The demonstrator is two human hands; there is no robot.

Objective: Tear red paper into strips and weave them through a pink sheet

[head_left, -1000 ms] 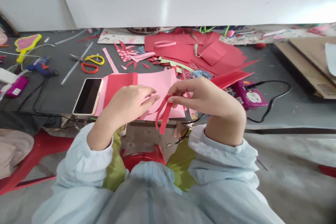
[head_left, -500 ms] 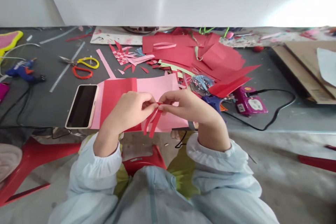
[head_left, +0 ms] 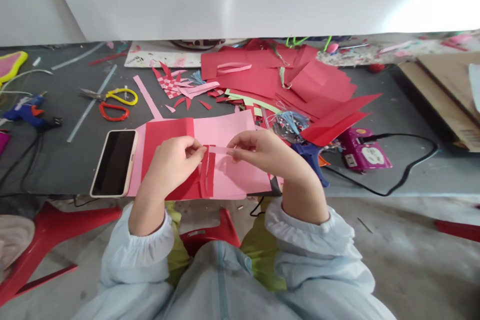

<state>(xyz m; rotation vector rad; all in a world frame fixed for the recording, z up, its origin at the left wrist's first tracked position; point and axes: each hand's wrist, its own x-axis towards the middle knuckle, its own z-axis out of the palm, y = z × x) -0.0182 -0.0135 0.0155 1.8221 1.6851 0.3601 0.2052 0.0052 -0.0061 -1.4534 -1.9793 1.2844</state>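
Over pink paper [head_left: 240, 177] and a red sheet [head_left: 167, 130], both my hands work on narrow paper strips. My right hand [head_left: 258, 150] pinches the right end of a pink paper strip [head_left: 220, 150], which runs level toward the left. Closed fingertips of my left hand [head_left: 176, 160] grip the upper ends of red paper strips [head_left: 211, 175], where the pink strip meets them. The red strips hang down toward the table's front edge. How the strips cross under the left fingertips is hidden.
A phone [head_left: 114, 162] lies left of the paper. Behind it are scissors [head_left: 112, 100] and a blue glue gun [head_left: 28, 110]. Woven paper scraps [head_left: 172, 85] and red sheets [head_left: 247, 75] spread across the back. A purple box [head_left: 365, 150] with a black cable sits right.
My hands have moved apart and slightly lower. The pink strip now shows stretched between them, and the red strips hang straighter, closer to my left hand.
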